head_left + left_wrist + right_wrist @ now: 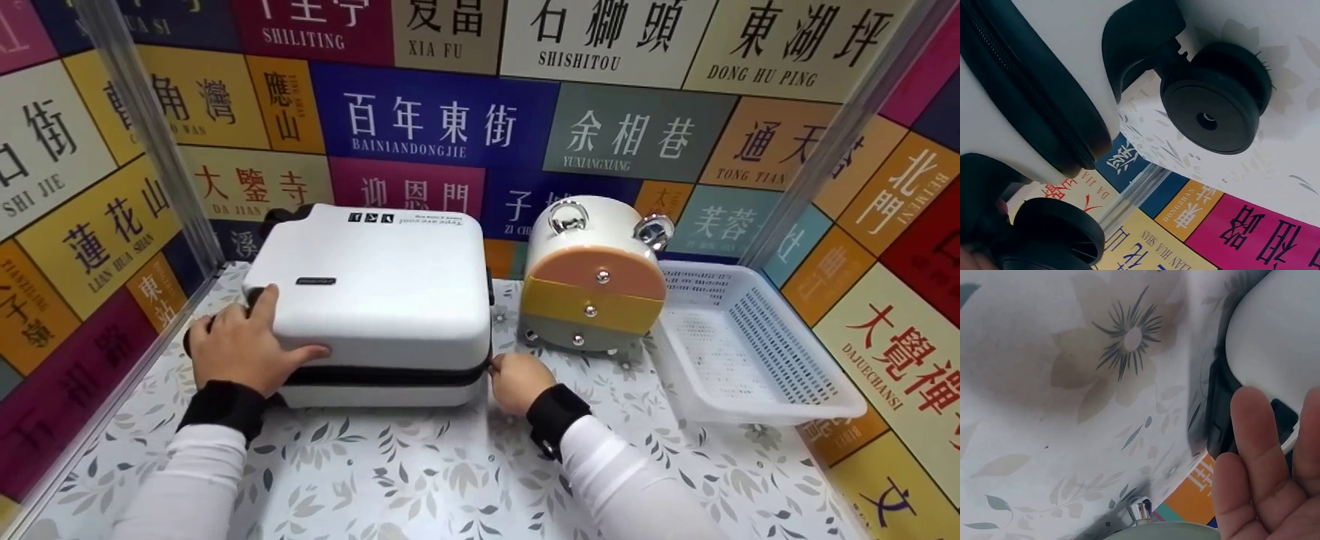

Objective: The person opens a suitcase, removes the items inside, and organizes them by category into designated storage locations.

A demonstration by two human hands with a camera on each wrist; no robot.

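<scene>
A small white hard-shell suitcase (375, 292) lies flat on the flowered tabletop (450, 472), its black zipper band (390, 375) facing me. My left hand (240, 345) rests over its front left corner, fingers spread on the lid and thumb along the front edge. Just beyond that hand, the left wrist view shows the white shell (1061, 45) and two black wheels (1216, 107). At the front right corner my right hand (517, 379) is curled against the zipper seam and seems to pinch the zipper pull. Its fingers (1252, 455) lie against the black band (1219, 410).
A round white box (592, 285) with peach, yellow and grey drawers stands right of the suitcase. A white plastic basket (750, 352) sits further right. Walls covered in colourful sign panels enclose the table on three sides.
</scene>
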